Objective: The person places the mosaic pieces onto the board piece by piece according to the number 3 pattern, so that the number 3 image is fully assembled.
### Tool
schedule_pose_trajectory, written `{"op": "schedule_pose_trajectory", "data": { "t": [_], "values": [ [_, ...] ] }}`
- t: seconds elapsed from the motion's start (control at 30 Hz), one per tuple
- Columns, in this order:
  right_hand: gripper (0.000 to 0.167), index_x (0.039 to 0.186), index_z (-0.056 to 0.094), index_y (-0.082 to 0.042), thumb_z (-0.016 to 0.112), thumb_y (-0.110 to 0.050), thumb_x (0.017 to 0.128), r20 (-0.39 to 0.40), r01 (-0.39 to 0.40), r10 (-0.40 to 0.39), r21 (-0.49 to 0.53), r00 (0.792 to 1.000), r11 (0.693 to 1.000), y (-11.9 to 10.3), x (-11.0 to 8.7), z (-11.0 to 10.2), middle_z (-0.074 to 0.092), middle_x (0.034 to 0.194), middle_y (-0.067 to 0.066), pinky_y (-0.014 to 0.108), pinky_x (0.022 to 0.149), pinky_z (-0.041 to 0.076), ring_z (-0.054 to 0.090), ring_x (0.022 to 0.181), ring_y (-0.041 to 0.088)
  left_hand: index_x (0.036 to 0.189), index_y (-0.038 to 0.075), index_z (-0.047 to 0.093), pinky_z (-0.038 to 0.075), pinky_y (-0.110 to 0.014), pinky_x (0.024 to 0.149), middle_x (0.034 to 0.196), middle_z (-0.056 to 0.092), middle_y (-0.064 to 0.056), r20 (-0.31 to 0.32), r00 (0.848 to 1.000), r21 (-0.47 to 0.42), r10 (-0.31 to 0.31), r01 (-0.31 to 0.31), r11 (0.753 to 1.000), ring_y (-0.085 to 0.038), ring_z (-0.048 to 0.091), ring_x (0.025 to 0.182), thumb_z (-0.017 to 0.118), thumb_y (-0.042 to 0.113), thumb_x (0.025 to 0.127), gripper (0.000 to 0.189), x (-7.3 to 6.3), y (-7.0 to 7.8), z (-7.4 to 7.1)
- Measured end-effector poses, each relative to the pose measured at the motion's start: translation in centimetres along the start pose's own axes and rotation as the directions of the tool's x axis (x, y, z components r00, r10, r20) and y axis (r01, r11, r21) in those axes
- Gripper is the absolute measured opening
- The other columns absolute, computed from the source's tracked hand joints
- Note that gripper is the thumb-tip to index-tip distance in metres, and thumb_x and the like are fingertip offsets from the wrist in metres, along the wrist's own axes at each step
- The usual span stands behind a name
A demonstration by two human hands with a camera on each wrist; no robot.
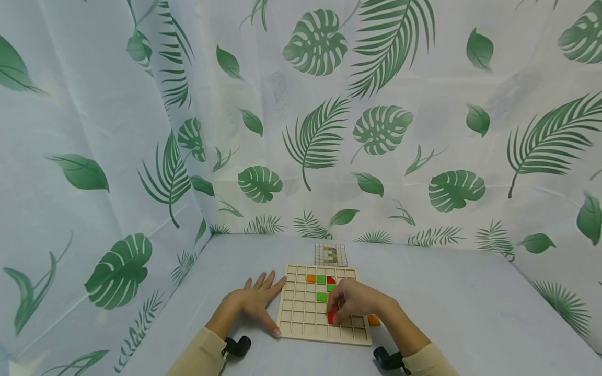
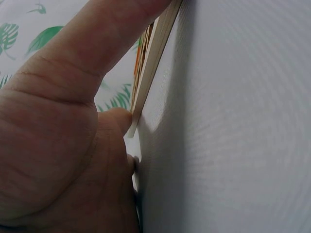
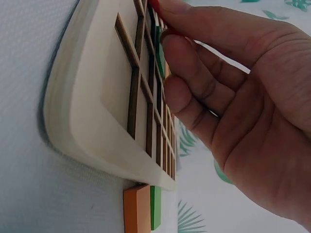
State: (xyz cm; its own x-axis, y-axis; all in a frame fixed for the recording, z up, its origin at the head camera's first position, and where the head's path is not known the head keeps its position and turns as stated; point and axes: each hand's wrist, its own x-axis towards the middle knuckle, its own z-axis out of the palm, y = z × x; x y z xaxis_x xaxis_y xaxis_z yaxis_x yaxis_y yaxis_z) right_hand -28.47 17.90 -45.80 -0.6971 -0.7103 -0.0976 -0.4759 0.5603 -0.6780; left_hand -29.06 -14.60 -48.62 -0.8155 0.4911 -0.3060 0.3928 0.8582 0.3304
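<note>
A wooden grid board (image 1: 301,329) lies on the table, with orange (image 1: 311,278), green (image 1: 321,279) and red (image 1: 331,280) tiles set in some of its cells. My left hand (image 1: 254,302) is spread along the board's left side, the thumb at the near corner and fingertips at the edge. Over the right-of-middle cells, my right hand (image 1: 359,301) pinches a red tile (image 1: 331,317) between thumb and fingers. That tile shows only at the top edge of the right wrist view, partly hidden by the fingertips.
Behind the board lies a small card (image 1: 331,254) printed with a coloured grid pattern. An orange block (image 3: 136,208) and a green block (image 3: 155,208) sit on the table beside the board's right edge. A leaf-printed curtain (image 1: 324,156) surrounds the table.
</note>
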Motion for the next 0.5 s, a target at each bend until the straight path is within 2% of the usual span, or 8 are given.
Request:
{"op": "schedule_pose_trajectory", "data": {
  "t": [0.5],
  "values": [
    [0.016, 0.085, 0.079, -0.017, 0.091, -0.009, 0.078, 0.002, -0.007, 0.007, -0.040, 1.000, 0.999, -0.53, -0.10, 0.08, 0.071, 0.077, -0.009, 0.021, 0.061, 0.051, 0.056, 0.065, 0.002, 0.169, 0.031, 0.006, 0.002, -0.071, 0.125, 0.177, -0.003, -0.014, -0.004, 1.000, 0.001, 0.003, -0.003, 1.000, -0.039, -0.006, 0.163, 0.087, 0.073, 0.064, 0.139, 0.21, -0.21, 0.11]
  ]
}}
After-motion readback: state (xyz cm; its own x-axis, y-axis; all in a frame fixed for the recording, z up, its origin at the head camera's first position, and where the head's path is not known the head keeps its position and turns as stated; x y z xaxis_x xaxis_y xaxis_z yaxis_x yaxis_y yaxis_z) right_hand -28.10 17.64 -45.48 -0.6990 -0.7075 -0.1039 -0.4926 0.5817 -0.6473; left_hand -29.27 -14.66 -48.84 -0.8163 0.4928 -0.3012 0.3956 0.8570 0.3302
